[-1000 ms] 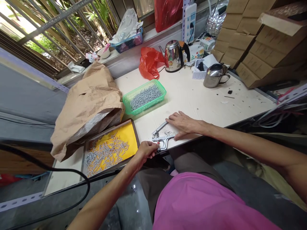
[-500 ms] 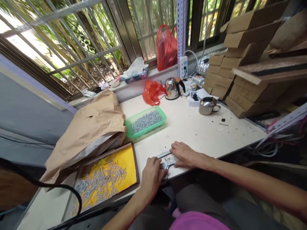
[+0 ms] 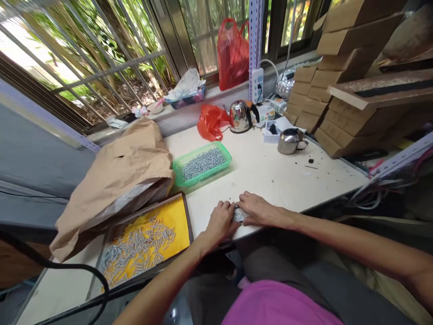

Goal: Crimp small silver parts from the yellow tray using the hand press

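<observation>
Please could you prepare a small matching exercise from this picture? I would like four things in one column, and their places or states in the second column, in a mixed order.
Things
1. Green basket
2. Tray
3. Kettle
4. Left hand

Places or states
A. Beside a red plastic bag, near the back of the table
B. Next to the right hand, at the table's front edge
C. Has a yellow bottom, partly bare, with metal pieces scattered on it
D. See-through, and heaped with small metal pieces

Right pairs: 1-D, 2-C, 3-A, 4-B
</observation>
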Motion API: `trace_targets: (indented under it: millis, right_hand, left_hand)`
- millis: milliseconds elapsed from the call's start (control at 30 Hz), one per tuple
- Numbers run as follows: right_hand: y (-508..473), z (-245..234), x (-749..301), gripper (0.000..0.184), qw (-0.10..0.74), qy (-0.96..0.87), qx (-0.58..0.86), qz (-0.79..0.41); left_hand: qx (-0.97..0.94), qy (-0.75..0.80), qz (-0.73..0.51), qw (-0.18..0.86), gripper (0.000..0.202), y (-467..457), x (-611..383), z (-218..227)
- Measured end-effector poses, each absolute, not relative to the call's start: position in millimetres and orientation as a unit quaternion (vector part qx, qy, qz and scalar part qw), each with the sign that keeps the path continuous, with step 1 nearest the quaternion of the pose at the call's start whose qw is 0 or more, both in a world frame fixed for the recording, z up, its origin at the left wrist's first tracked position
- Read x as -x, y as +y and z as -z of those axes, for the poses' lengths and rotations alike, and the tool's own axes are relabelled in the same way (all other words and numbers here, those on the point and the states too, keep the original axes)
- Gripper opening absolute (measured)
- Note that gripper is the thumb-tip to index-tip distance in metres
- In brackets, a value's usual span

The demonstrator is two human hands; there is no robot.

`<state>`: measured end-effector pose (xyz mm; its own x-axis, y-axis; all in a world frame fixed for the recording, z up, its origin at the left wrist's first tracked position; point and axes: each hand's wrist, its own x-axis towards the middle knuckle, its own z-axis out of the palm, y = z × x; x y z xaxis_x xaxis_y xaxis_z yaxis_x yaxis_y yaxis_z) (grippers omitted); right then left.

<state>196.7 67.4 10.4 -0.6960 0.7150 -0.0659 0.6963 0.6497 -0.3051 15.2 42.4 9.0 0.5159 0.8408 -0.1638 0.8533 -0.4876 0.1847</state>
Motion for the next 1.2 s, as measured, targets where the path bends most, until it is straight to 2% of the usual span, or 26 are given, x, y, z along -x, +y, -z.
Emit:
trace_targets:
  millis: [133, 267, 400, 533, 633, 800, 1200]
  right_hand:
    - [73, -3, -198, 0.021, 0.044, -0.906, 0.383, -0.174]
    - [76, 6, -197, 0.010, 0.046, -0.903, 0.387, -0.184]
    - [82, 1, -204, 0.021, 0.048, -0.916, 0.360, -0.169]
    - [110, -13, -201, 0.043, 0.033, -0.929, 0.312, -0.194]
    - [137, -15, -173, 0.041, 0.073, -0.915, 0.383, -0.104]
    - [163, 4, -115, 0.035, 0.064, -0.907, 0.417, -0.007]
    - [202, 25, -84, 0.029, 0.051, -0.886, 0.461, -0.001]
  left_hand:
    - [-0.848, 0.512, 0.016, 0.137, 0.026, 47, -20, -6]
    - [-0.839, 0.527, 0.000, 0.138, 0.023, 49, -24, -6]
    - [-0.836, 0.533, -0.016, 0.133, 0.026, 44, -22, -6]
    - [-0.825, 0.543, -0.076, 0.140, 0.050, 28, -17, 4]
    - [-0.809, 0.554, -0.146, 0.129, 0.057, 9, -15, 16]
    - [-0.772, 0.591, -0.217, 0.086, 0.056, -22, -7, 34]
    - [-0.730, 0.614, -0.300, 0.017, 0.059, -27, -6, 53]
